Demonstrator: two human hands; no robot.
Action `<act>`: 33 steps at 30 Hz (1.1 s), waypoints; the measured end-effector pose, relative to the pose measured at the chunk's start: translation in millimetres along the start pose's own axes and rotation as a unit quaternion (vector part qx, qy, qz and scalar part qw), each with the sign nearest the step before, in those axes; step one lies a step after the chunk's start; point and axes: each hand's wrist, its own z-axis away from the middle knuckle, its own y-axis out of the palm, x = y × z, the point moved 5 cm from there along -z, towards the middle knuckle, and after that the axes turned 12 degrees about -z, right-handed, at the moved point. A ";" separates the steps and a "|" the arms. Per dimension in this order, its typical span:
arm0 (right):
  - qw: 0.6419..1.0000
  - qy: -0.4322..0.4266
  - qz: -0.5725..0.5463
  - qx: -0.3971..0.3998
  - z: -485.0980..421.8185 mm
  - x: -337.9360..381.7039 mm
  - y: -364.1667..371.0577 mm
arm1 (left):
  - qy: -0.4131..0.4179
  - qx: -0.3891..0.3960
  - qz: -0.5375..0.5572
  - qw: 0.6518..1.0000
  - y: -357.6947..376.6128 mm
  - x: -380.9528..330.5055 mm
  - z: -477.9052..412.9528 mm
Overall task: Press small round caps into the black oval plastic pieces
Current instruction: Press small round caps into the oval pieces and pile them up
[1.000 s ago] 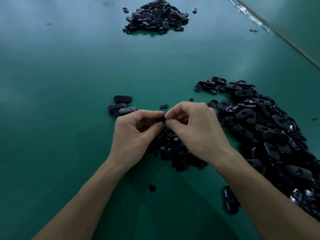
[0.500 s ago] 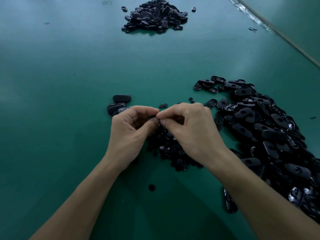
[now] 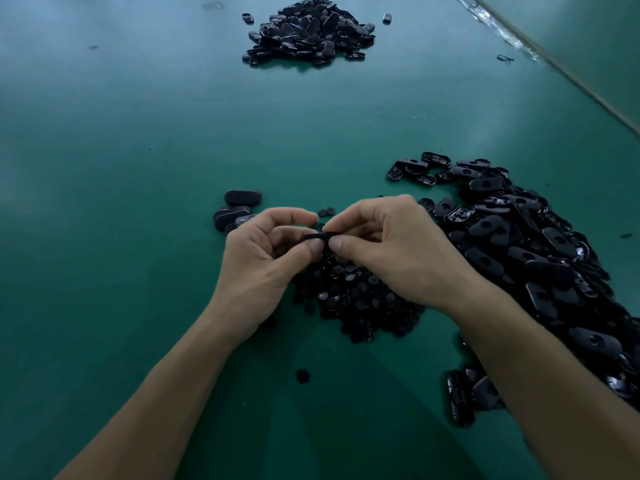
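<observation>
Green table surface [image 3: 121, 237] carries no legible writing. Above the near pile of small round caps [image 3: 360, 299], left hand [image 3: 258, 268] and right hand [image 3: 398, 258] pinch one black oval piece [image 3: 317, 237] between fingertips; unassembled ovals [image 3: 519, 244] lie right.

This looks like a small-parts assembly bench in a workshop or factory. A broad green work mat [image 3: 138, 168] covers the table, bare of household things. Bulk stock lies loose in heaps: a large pile of black oval plastic pieces [image 3: 540, 258] at 3 o'clock, a heap of small round caps [image 3: 360, 299] at centre, and another pile of ovals [image 3: 308, 32] at 12 o'clock.
</observation>
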 end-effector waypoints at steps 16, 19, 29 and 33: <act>0.999 0.001 0.014 -0.052 3.5 3.4 1.1 | -0.016 -0.037 -0.032 0.999 -1.5 -0.8 0.5; 0.999 0.002 0.010 -0.052 4.3 3.6 0.9 | -0.019 -0.037 -0.031 0.999 -1.2 -1.7 0.7; 1.000 -0.003 0.022 -0.018 6.5 3.1 -2.2 | -0.006 -0.046 -0.060 0.997 -2.7 -1.6 -0.3; 0.998 0.004 0.053 -0.017 3.0 -0.5 -5.3 | 0.007 -0.069 -0.093 0.993 -1.0 -0.3 0.2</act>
